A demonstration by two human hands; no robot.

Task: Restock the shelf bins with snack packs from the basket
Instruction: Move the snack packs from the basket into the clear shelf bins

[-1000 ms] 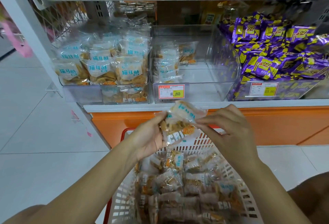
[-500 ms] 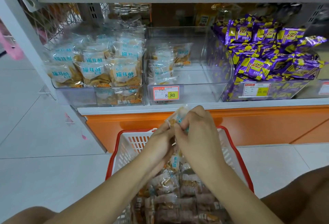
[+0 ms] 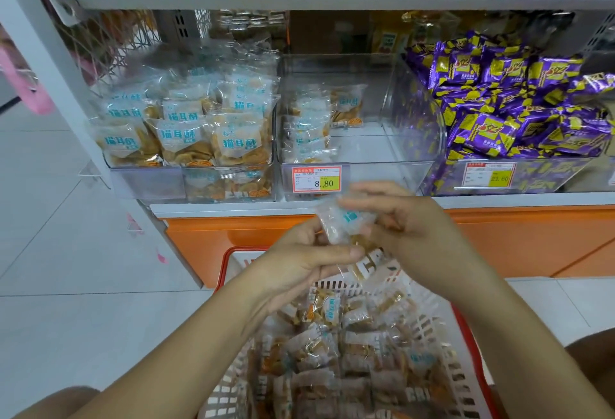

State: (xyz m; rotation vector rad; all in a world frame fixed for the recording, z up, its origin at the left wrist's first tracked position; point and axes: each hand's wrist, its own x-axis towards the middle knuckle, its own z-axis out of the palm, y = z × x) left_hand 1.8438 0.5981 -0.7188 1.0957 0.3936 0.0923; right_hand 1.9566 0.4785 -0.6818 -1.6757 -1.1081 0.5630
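Half a second on, the two hands have drawn apart: the right hand [image 3: 409, 229] no longer covers the snack pack [image 3: 342, 222], which now shows between both hands at centre frame, slightly higher, just below the middle bin's price tag [image 3: 316, 179]. The left hand [image 3: 299, 259] pinches the pack's lower end with thumb and fingers; the right hand's fingers grip its upper right side. One pack is held. One basket [image 3: 442, 368], lower centre, holds a heap of like packs, too many to count. Three clear bins line the shelf [image 3: 499, 200]: the left bin [image 3: 149, 182] is full, the middle bin [image 3: 362, 152] holds only a few packs, and the right bin [image 3: 432, 139] is heaped with purple packs. Two price tags are legible.
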